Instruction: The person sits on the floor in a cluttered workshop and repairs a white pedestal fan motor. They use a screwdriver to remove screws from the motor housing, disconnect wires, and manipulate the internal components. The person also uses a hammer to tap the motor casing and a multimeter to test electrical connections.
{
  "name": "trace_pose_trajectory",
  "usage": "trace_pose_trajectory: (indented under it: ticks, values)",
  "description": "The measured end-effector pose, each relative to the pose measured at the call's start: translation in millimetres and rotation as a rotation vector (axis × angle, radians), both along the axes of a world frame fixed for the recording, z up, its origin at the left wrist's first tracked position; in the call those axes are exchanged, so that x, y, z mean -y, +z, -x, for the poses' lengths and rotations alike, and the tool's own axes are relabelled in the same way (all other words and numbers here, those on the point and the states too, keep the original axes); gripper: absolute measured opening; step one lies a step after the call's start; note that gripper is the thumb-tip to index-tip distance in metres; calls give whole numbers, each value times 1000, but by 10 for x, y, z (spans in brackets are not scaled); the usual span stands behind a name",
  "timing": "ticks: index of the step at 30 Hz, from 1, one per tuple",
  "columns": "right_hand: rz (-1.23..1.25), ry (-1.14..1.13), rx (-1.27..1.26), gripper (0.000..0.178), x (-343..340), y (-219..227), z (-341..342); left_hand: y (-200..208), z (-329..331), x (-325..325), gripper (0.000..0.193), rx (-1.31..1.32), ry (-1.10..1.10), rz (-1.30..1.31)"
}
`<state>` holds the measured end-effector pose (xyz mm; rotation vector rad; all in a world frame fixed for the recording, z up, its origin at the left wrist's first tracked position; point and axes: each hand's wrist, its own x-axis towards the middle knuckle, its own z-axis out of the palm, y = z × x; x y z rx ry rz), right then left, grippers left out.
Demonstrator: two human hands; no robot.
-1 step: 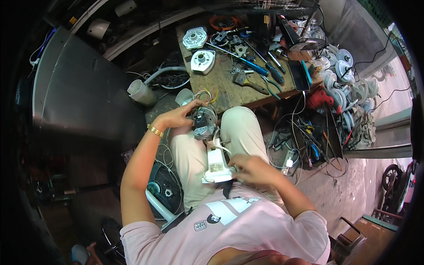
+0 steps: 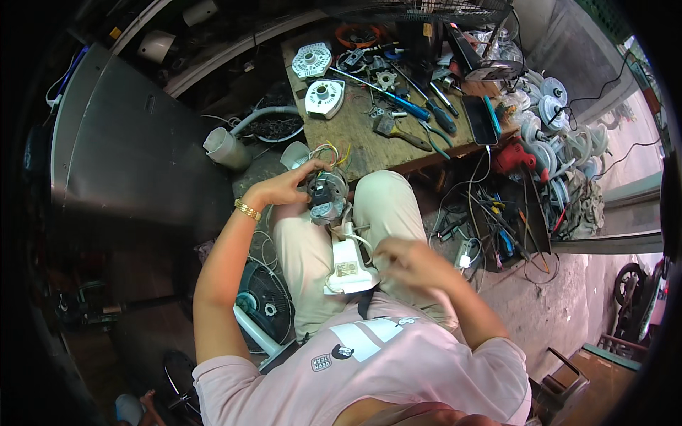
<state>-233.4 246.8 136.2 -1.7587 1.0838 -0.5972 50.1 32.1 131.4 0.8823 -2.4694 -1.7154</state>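
An electric fan motor (image 2: 328,206) with a metal body lies at my knees, colored wires (image 2: 342,153) sticking out of its far end. My left hand (image 2: 288,187) holds the motor from its left side, fingers over the top and thumb beside it. Attached below is a white fan neck and base (image 2: 347,261) with a label, resting in my lap between my thighs. A pale cord curves along the neck's right side. My right hand (image 2: 412,263) hovers just right of the white base, apart from it; motion blur smears its fingers, which look bent.
On the wooden bench (image 2: 348,138) lie white motor covers (image 2: 325,98), a brush (image 2: 401,133), pliers (image 2: 435,140), screwdrivers and a phone (image 2: 481,121). A tool box (image 2: 508,234) and red drill (image 2: 516,157) are at the right. A fan (image 2: 266,298) lies by my left leg.
My right hand has shifted slightly up and to the right, away from the white base. My left hand stays on the motor.
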Motion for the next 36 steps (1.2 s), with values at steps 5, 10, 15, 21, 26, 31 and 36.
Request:
trace_pose_trajectory:
  ticks: [5, 10, 15, 21, 26, 31, 36]
  values:
    - [197, -582, 46, 20, 437, -157, 700, 492, 50, -44, 64, 288, 105, 492]
    - [167, -813, -376, 16, 417, -911, 973, 971, 840, -780, 25, 114, -102, 1081]
    - [132, -824, -475, 13, 97, -1546, 807, 1900, 1417, -1536, 27, -169, -673, 757]
    - [-73, -867, -503, 15, -385, -1867, 854, 2716, 1449, -1499, 11, -29, -558, 471]
    - [-144, -877, -531, 21, -626, -2132, 1001, 2638, 1435, -1516, 11, 12, -498, 345]
    - [-169, -890, -559, 27, -701, -2296, 1004, 2548, 1427, -1655, 20, -27, -569, 488]
    - [-203, -912, -562, 27, -734, -2340, 993, 2479, 1417, -1646, 30, -3, -573, 613]
